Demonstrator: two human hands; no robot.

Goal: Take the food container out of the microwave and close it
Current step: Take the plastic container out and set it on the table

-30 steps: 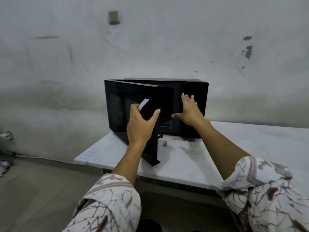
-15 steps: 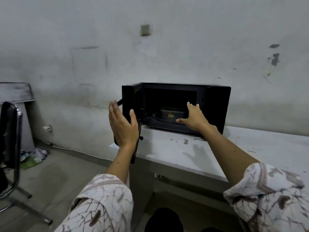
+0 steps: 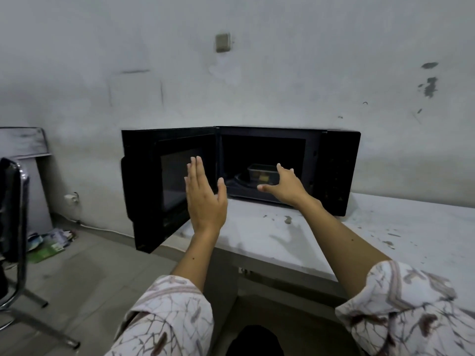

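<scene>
A black microwave [image 3: 336,170] stands on a white table [image 3: 385,242] against the wall. Its door [image 3: 164,186] is swung wide open to the left. Inside, on the turntable, sits a dark rectangular food container [image 3: 261,173] with something yellowish in it. My left hand [image 3: 204,196] is flat and open, fingers up, in front of the door's inner face, holding nothing. My right hand [image 3: 284,187] is spread open at the mouth of the cavity, just right of and in front of the container, not touching it.
A black chair with a metal frame [image 3: 12,217] stands at the left edge. Papers and a green packet [image 3: 47,244] lie on the floor by the wall. The tabletop has dark stains [image 3: 288,219] in front of the microwave.
The door swung from nearly closed to fully open leftward. My left hand let go of its edge and opened flat. My right hand moved from the microwave's front toward the container.
</scene>
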